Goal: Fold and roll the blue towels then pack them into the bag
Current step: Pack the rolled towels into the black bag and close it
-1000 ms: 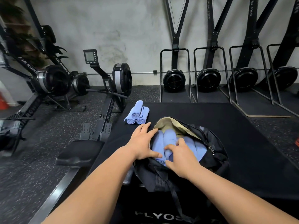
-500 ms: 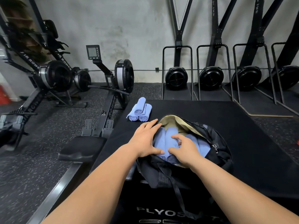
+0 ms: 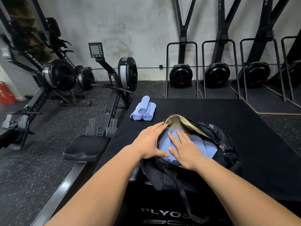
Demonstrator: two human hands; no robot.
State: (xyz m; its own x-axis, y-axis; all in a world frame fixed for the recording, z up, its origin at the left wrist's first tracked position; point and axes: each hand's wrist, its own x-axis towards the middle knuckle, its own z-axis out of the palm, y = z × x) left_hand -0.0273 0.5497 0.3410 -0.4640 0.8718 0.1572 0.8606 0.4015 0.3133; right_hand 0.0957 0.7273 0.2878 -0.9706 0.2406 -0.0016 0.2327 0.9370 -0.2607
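- The rolled blue towels (image 3: 210, 146) lay side by side inside the open black bag (image 3: 228, 162), their blue showing against its tan lining
- The bag sat on the black box top (image 3: 244, 128), toward the near edge and about midway between the left and right edges, its mouth gaping upward
- The left hand (image 3: 150, 141) rested at the bag's left rim, fingers straight and close together, thumb stretched out onto the nearest towel; it clasped nothing
- The right hand (image 3: 185, 149) lay palm down on the towels in the bag, fingers straight and a little apart, pressing flat rather than gripping
- Three more rolled towels (image 3: 144, 110) were stacked near the far left corner of the box top, two below and one on top, well apart from the bag
- Off the left edge stood a rowing machine (image 3: 117, 88), its seat (image 3: 86, 148) just beside the box
- Upright machines (image 3: 180, 75) lined the wall beyond the far edge, and a red canister (image 3: 6, 93) stood far left
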